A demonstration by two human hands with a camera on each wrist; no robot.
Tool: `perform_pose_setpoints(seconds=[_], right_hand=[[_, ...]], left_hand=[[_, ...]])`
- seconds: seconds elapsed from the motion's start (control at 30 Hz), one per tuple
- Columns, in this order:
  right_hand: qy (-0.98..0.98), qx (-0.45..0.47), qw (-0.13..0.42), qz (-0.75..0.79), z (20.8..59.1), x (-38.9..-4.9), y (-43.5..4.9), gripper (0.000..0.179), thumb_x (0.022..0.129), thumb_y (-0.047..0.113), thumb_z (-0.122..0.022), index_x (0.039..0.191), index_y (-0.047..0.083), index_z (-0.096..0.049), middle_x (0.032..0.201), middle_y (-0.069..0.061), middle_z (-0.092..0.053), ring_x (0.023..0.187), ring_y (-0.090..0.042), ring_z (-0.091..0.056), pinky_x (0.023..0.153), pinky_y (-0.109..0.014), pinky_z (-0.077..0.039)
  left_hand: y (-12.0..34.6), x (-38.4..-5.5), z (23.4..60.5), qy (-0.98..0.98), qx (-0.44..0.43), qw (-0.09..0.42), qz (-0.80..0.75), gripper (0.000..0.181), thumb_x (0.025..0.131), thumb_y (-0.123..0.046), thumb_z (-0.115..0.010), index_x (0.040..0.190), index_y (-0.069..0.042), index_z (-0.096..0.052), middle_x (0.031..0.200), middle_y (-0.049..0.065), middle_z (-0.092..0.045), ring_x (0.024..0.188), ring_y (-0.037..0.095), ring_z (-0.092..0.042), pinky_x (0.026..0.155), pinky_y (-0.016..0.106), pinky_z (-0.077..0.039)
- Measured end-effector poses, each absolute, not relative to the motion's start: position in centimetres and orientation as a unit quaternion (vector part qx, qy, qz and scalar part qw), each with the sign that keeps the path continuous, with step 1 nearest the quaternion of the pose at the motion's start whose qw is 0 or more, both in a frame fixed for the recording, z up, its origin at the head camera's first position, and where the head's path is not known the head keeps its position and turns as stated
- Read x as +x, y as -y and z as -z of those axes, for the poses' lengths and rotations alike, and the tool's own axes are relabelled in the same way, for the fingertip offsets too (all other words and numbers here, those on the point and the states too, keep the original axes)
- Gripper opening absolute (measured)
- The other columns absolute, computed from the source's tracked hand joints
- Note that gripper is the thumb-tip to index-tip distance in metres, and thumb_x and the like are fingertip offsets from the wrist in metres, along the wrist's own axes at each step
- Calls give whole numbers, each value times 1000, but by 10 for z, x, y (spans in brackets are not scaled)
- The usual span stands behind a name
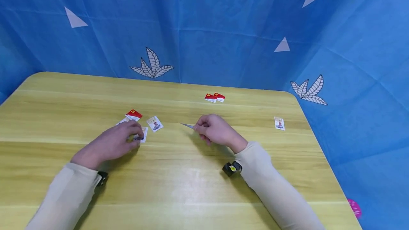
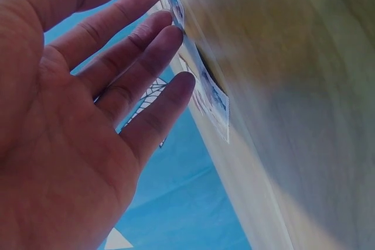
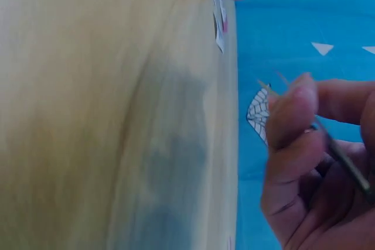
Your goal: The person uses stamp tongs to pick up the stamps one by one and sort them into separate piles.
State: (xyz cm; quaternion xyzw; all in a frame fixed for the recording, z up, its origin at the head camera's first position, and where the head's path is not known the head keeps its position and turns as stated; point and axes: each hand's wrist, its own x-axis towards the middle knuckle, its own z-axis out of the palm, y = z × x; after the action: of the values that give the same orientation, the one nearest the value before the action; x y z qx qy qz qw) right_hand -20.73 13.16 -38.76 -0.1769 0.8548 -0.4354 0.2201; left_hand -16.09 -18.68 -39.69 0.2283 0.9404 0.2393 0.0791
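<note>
My right hand (image 1: pixel 214 129) pinches a pair of tweezers (image 1: pixel 187 125) between thumb and fingers, tips pointing left above the table. In the right wrist view the dark tweezers (image 3: pixel 348 165) run back through the palm, two thin tips apart and nothing between them. On the left, my left hand (image 1: pixel 119 141) hovers low with relaxed fingers at a small group of stamps. A white stamp (image 1: pixel 144 135) with perforated edges lies partly under its fingertips. Just beyond them are a red-and-white stamp (image 1: pixel 134 114) and another white stamp (image 1: pixel 122 120), partly covered. A white picture stamp (image 1: pixel 154 124) lies between the hands.
Two overlapping red-and-white stamps, the nearer a red stamp (image 1: pixel 210 97), lie toward the table's back edge. One white stamp (image 1: pixel 279 123) lies far right. A blue cloth (image 1: pixel 204 27) hangs behind the wooden table (image 1: pixel 185 187). Both wrists wear black devices (image 1: pixel 232 168).
</note>
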Motion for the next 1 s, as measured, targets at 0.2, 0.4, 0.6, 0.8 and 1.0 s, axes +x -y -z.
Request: perform_pose_setpoints(seconds=[0.2,0.4,0.6,0.8,1.0], right_hand=[[-826,-180,240,477,389,-203,-121,21,101,15,-56,98,-3,-66,66,-8,-56,48,-18,-50,49,-32,-46],[-824,-185,249,475,393,-203,-114,21,101,15,-55,98,-2,-66,65,-8,-55,48,-17,-50,49,-31,-45],[-822,-202,258,465,395,-200,-103,24,100,18,-56,94,-3,-65,62,-6,-54,47,-18,-49,47,-29,-42],[-829,-218,261,444,396,-200,-86,24,100,21,-57,92,-1,-65,61,-4,-55,45,-20,-52,50,-29,-44],[-837,-228,260,424,398,-201,-74,23,100,20,-58,89,2,-66,58,-4,-55,45,-24,-53,57,-29,-45]], left_hand=[[188,-161,397,-940,239,72,-233,11,88,-7,-68,98,-9,-71,114,11,-59,106,33,-55,91,53,-46],[188,-161,397,-941,239,74,-228,11,88,-7,-69,98,-10,-71,114,11,-59,105,33,-55,91,53,-46],[187,-162,398,-943,241,69,-221,9,89,-10,-69,97,-11,-70,113,9,-59,105,32,-55,90,53,-46],[187,-162,397,-942,246,66,-218,10,89,-8,-67,97,-10,-71,114,11,-59,106,34,-55,91,54,-46],[187,-164,396,-944,242,71,-214,13,87,-6,-66,98,-8,-71,115,12,-59,108,34,-54,92,54,-45]])
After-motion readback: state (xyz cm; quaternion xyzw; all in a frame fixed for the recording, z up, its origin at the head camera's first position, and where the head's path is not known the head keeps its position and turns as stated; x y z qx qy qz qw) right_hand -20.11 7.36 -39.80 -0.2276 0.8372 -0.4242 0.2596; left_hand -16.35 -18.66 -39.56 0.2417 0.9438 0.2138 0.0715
